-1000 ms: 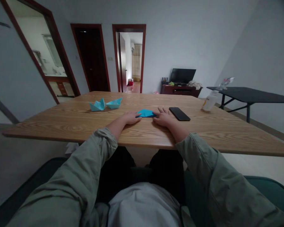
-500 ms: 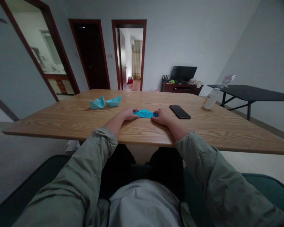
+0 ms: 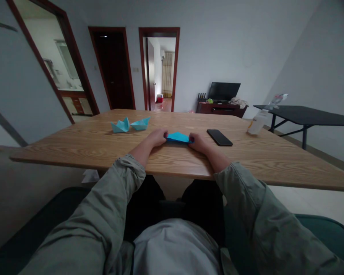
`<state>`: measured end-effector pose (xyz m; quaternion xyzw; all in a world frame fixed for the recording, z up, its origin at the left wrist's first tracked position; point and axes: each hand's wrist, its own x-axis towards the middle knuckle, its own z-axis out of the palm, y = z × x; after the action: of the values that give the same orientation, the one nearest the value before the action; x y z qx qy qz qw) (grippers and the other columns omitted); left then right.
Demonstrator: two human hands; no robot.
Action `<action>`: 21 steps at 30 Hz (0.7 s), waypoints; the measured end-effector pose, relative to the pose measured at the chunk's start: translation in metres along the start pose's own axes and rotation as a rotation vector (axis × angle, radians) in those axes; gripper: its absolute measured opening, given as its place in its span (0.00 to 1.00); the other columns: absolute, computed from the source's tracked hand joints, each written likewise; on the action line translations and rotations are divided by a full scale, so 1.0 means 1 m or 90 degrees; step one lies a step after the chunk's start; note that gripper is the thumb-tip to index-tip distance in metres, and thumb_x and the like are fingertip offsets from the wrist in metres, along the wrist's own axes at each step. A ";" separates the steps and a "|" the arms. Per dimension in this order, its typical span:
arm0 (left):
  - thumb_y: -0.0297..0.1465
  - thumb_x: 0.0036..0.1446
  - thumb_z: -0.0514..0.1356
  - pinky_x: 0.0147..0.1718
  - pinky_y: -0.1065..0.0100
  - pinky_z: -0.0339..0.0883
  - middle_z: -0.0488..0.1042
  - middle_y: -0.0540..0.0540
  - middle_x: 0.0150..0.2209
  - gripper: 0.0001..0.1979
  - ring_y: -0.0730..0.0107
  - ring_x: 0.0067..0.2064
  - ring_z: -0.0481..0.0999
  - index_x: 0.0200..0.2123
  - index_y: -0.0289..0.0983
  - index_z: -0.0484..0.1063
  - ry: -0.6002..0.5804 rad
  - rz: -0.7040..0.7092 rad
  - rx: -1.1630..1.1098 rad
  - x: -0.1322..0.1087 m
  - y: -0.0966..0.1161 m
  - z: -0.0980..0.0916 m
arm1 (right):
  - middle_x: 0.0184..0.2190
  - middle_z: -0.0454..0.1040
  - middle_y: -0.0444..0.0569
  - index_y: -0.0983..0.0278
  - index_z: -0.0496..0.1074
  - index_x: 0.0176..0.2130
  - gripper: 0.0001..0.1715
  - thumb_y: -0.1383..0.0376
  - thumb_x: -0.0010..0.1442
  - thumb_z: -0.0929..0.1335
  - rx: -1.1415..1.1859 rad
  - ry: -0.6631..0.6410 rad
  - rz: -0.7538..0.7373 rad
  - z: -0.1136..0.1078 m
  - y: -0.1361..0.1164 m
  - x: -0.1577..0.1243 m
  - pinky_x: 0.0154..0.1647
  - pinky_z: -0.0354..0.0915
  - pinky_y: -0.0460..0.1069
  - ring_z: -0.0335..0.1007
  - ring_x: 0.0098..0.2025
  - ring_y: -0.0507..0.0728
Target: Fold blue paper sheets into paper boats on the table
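Observation:
A folded piece of blue paper (image 3: 177, 137) is at the middle of the wooden table, between my hands. My left hand (image 3: 158, 138) pinches its left end, and my right hand (image 3: 197, 142) is closed on its right end. The paper's middle rises to a low peak, with a darker blue strip along its lower edge. Two light blue paper boats, one (image 3: 120, 125) on the left and another (image 3: 140, 123) beside it, stand farther back on the left.
On the wooden table (image 3: 88, 149), a black phone (image 3: 219, 137) lies right of my right hand. A translucent spray bottle (image 3: 257, 123) stands farther right. Behind it is a black table (image 3: 309, 115). The near table edge runs under my forearms.
Both hands have changed their hold on the blue paper's ends. Its face now looks narrower and tilted, with more of the darker underside edge showing. The whole view has shifted slightly.

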<state>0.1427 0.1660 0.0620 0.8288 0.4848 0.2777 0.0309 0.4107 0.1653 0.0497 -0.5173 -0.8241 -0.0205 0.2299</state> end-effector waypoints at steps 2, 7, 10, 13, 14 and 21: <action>0.21 0.43 0.57 0.29 0.67 0.57 0.73 0.47 0.30 0.10 0.66 0.31 0.69 0.31 0.38 0.70 0.019 0.002 0.000 0.001 -0.001 0.000 | 0.33 0.75 0.47 0.62 0.71 0.36 0.12 0.69 0.48 0.69 0.005 0.014 0.005 -0.002 -0.002 0.000 0.31 0.56 0.46 0.67 0.33 0.55; 0.23 0.42 0.59 0.30 0.67 0.56 0.70 0.47 0.27 0.05 0.67 0.31 0.67 0.24 0.37 0.66 0.067 -0.004 -0.006 0.003 0.000 -0.003 | 0.29 0.74 0.48 0.62 0.71 0.34 0.07 0.67 0.50 0.68 -0.007 0.075 0.060 -0.010 -0.004 0.001 0.28 0.52 0.46 0.64 0.30 0.54; 0.27 0.45 0.60 0.27 0.68 0.53 0.66 0.51 0.23 0.06 0.70 0.27 0.64 0.23 0.38 0.63 0.121 -0.023 -0.067 0.004 0.001 -0.007 | 0.26 0.72 0.47 0.62 0.69 0.31 0.05 0.64 0.52 0.68 0.030 0.162 0.105 -0.015 -0.003 0.002 0.27 0.50 0.47 0.61 0.27 0.54; 0.32 0.48 0.62 0.26 0.69 0.51 0.64 0.52 0.22 0.09 0.72 0.26 0.62 0.24 0.38 0.62 0.189 -0.031 -0.138 0.004 0.001 -0.011 | 0.24 0.70 0.46 0.62 0.67 0.30 0.05 0.62 0.53 0.67 0.076 0.265 0.140 -0.019 0.000 0.002 0.28 0.51 0.47 0.60 0.26 0.54; 0.33 0.49 0.62 0.26 0.69 0.51 0.64 0.53 0.22 0.10 0.73 0.26 0.62 0.24 0.38 0.62 0.207 -0.029 -0.154 0.005 0.001 -0.012 | 0.24 0.69 0.46 0.62 0.66 0.29 0.05 0.62 0.53 0.67 0.085 0.298 0.140 -0.020 0.001 0.003 0.28 0.52 0.48 0.61 0.27 0.55; 0.31 0.49 0.63 0.33 0.70 0.63 0.69 0.47 0.33 0.09 0.70 0.36 0.68 0.24 0.37 0.64 0.318 -0.011 -0.252 0.009 0.003 -0.014 | 0.35 0.71 0.52 0.62 0.64 0.30 0.04 0.65 0.52 0.66 0.149 0.471 0.078 -0.020 0.005 0.008 0.43 0.63 0.53 0.66 0.40 0.60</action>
<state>0.1414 0.1688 0.0792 0.7085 0.4210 0.5615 0.0739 0.4198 0.1690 0.0695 -0.4934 -0.6499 -0.0973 0.5698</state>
